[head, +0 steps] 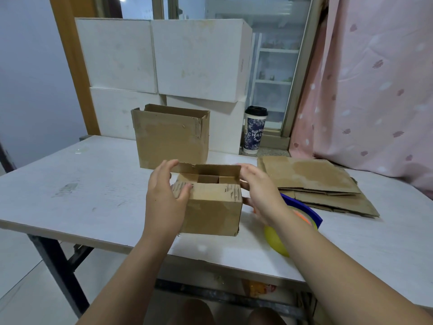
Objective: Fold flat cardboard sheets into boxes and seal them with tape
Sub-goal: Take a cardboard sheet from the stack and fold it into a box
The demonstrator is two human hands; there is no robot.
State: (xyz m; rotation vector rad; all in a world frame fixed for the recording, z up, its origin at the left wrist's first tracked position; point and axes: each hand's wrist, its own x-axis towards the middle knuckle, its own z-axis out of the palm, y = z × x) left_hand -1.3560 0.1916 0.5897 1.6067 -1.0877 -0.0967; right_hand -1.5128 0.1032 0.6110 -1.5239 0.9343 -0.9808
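A small brown cardboard box (214, 211) stands near the table's front edge, its top partly open with the far flap raised and the near flap folded down. My left hand (164, 193) curls round the box's left side, thumb on the near flap and fingers on the far flap. My right hand (260, 190) holds the right side, fingers on the far flap's right end. A tape dispenser (304, 214) with blue, orange and yellow parts lies just right of the box, partly hidden by my right forearm. Flat cardboard sheets (316, 181) are stacked to the right.
A larger open cardboard box (172, 139) stands behind the small one. White boxes (164, 59) are stacked at the back. A lidded paper cup (254, 130) sits on the window ledge. A pink curtain (375, 90) hangs at right. The white table (70, 191) ends close in front.
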